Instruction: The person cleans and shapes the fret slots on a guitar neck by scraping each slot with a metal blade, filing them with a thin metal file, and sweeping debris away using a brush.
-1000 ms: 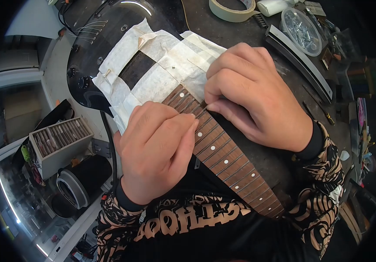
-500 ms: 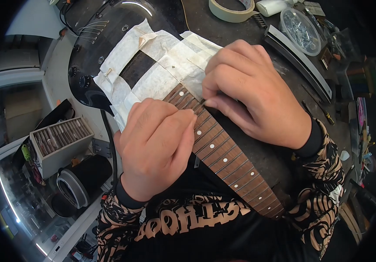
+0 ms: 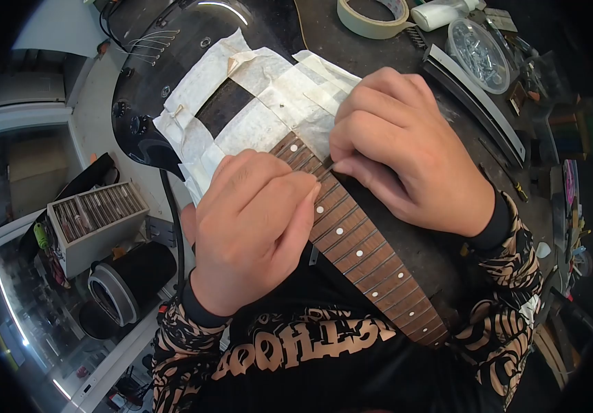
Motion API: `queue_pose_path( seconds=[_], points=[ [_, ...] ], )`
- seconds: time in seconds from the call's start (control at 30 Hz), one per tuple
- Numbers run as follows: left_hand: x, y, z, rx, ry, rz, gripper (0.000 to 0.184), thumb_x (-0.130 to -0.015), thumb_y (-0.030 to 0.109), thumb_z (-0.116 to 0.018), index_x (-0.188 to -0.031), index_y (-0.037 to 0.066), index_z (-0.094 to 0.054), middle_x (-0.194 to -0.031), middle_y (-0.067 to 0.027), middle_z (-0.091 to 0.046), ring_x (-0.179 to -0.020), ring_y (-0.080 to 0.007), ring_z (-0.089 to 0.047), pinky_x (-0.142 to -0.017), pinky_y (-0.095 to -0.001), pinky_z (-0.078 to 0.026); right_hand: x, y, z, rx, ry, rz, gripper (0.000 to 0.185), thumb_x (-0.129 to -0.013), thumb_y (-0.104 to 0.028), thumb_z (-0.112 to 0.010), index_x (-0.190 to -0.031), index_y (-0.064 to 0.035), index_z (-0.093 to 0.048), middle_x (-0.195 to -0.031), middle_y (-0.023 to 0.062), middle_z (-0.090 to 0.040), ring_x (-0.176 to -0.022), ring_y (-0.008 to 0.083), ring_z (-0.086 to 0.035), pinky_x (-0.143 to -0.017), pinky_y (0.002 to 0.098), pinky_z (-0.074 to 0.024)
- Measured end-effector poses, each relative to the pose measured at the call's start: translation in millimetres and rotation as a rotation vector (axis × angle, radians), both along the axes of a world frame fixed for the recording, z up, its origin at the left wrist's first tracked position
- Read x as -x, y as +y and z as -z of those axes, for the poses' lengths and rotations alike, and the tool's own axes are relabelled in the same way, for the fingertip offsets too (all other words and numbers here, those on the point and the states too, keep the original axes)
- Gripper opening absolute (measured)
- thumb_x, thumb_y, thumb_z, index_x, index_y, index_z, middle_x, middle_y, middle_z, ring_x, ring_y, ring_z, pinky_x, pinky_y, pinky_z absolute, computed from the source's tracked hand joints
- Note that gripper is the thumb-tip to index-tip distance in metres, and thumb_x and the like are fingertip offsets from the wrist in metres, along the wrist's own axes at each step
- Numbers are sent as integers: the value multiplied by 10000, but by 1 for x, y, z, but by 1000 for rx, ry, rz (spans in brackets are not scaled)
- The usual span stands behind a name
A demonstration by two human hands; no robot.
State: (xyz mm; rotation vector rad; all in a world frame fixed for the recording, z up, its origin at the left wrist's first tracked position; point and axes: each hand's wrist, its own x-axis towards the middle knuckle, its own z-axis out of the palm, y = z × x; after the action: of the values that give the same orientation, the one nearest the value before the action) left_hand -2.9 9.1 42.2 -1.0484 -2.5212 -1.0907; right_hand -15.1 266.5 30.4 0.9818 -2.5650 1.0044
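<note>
A black electric guitar body [image 3: 148, 107] lies on the bench, with pale masking tape [image 3: 296, 93] over its top around a dark rectangular gap. Its wooden fretboard [image 3: 368, 265], with metal frets and white dot inlays, slants down toward my body. My left hand [image 3: 258, 227] is closed in a pinch over the near edge of the fretboard's upper end. Across from it, my right hand [image 3: 406, 155] pinches at the far edge. Something thin and dark seems to run between both sets of fingertips along a fret, too small to name.
A masking tape roll [image 3: 373, 15], a white bottle [image 3: 441, 12] and a clear tub of small metal parts [image 3: 479, 56] stand at the back. A long metal-edged bar [image 3: 474, 103] and a screwdriver [image 3: 516, 187] lie right. At left are a slotted box [image 3: 97, 224] and a black cylinder [image 3: 134, 279].
The view has shifted slightly, so guitar and bench sit a little further right. Both pinched hands have moved slightly right at the same part of the fretboard.
</note>
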Motion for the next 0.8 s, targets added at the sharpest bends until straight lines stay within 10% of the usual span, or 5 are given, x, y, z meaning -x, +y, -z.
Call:
queue_pose_path(
  seconds=[0.57, 0.8],
  points=[
    [-5, -2, -1, -27, -91, -84, 143, -960, -88, -856, -1064, -14, -794, -944, -98, -729, -784, -183, -666, -687, -320, -510, 5, 6, 2, 18, -9, -37, 301, -955, -101, -901, -1200, -95, -727, -1192, 56, -725, -1177, 313, -662, -1063, 444, -466],
    [8, -21, -12, -688, -545, 90, 113, -1086, 32, -794, -1194, 54, -770, -1230, -77, -661, -1068, -152, -605, -965, -306, -469, 6, 8, -11, 513, -434, -77, 343, -1219, -282, -686, -1383, 18, -710, -1352, 76, -709, -1270, 153, -655, -1137, 342, -505]
  ],
)
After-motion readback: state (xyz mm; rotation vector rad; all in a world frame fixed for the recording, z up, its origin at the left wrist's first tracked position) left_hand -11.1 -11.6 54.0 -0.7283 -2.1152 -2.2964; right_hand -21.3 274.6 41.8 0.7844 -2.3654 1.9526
